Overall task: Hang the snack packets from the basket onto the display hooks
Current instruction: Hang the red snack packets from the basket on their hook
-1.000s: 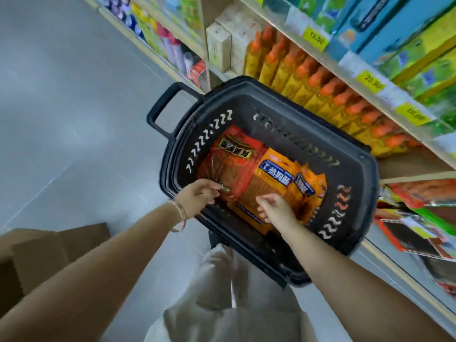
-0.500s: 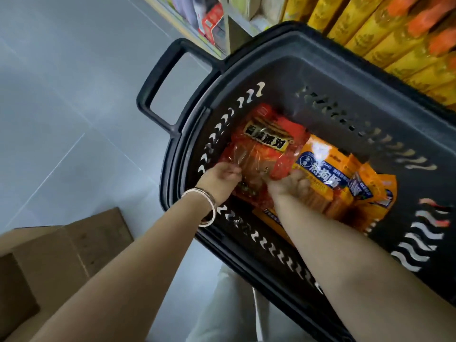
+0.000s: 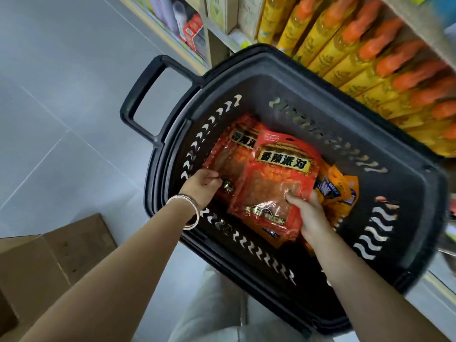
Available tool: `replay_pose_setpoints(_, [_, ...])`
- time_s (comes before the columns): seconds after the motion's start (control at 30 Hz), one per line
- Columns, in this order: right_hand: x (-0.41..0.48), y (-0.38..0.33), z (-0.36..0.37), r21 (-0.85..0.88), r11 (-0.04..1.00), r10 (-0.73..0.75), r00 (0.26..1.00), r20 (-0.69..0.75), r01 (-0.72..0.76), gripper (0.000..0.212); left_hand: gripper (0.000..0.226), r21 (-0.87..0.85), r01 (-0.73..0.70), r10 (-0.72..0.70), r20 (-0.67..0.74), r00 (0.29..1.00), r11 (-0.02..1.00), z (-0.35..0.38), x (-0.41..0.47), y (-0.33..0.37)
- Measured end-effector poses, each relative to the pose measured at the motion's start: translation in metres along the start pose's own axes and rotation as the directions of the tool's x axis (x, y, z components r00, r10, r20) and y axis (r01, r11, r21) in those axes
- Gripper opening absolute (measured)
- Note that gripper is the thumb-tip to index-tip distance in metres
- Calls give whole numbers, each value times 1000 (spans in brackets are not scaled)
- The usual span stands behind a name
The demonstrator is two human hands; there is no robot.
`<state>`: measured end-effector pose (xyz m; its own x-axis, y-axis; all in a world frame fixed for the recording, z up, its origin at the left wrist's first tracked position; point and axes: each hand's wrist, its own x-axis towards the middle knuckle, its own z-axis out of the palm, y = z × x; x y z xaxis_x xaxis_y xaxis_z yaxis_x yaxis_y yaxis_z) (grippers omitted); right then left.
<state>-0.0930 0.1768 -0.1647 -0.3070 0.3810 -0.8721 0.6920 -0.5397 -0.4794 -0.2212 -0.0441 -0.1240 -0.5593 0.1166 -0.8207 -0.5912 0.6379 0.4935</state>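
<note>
Grey shop floor [image 3: 61, 95], stocked shelves [image 3: 217, 45]: right hand [image 3: 308, 213] now grips a newly raised red packet [image 3: 278, 183] inside the basket [image 3: 271, 65]; left hand [image 3: 199, 186] pinches the lower packet [image 3: 227, 156].

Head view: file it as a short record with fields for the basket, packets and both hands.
container: black plastic basket, slotted walls
top packet: red plastic snack packet with clear window, lying over a second red packet
beside: orange snack packets, partly under the red ones
right hand: grips the top packet's lower corner
left hand: pinches the second red packet's edge
shelf: yellow bottles with orange caps
</note>
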Motion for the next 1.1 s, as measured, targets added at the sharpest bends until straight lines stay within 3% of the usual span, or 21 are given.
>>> replay_pose_setpoints(0.17, [-28,-15,21,56,998,9,941,338,-30,52,63,-37,86,-83,84,993,996,-3,-4,10])
replay_pose_setpoints(0.27, [-30,-15,45,-101,994,68,900,430,-27,46,39,-67,32,-29,41,999,997,-9,-3,9])
replay_pose_setpoints(0.33, [-15,-14,56,-339,939,30,961,275,68,38,22,18,-35,36,-92,995,999,-13,0,5])
replay_pose_setpoints(0.37, [-3,-13,58,-462,878,-61,987,146,123,35,18,60,-48,55,-134,989,997,-14,1,3])
replay_pose_setpoints(0.43, [20,-11,60,-599,787,-249,964,-90,147,35,20,140,-43,65,-158,985,989,-11,3,0])
replay_pose_setpoints(0.5, [41,-8,66,-620,776,-303,930,-210,113,42,30,205,-24,62,-180,982,978,-8,6,-2])
replay_pose_setpoints(0.67, [69,8,92,-814,576,-279,917,-284,-77,101,33,225,-8,53,-195,979,974,-6,14,-6])
replay_pose_setpoints(0.77, [69,20,90,-864,499,-333,907,-259,-64,98,36,259,-5,57,-194,979,966,-5,15,-7])
replay_pose_setpoints(0.9, [62,31,71,-796,605,-357,890,-285,-12,71,36,276,-22,75,-183,980,961,-4,15,-5])
replay_pose_setpoints(1.0, [47,36,54,-606,794,-301,897,-324,47,24,36,269,-31,78,-165,983,963,-4,12,-2])
replay_pose_setpoints(1.07, [32,34,40,-424,903,-223,913,-343,61,23,33,215,-39,72,-145,987,976,-6,6,1])
replay_pose_setpoints(1.1, [23,31,32,-331,941,-186,921,-344,66,37,29,180,-46,72,-140,988,983,-7,3,4])
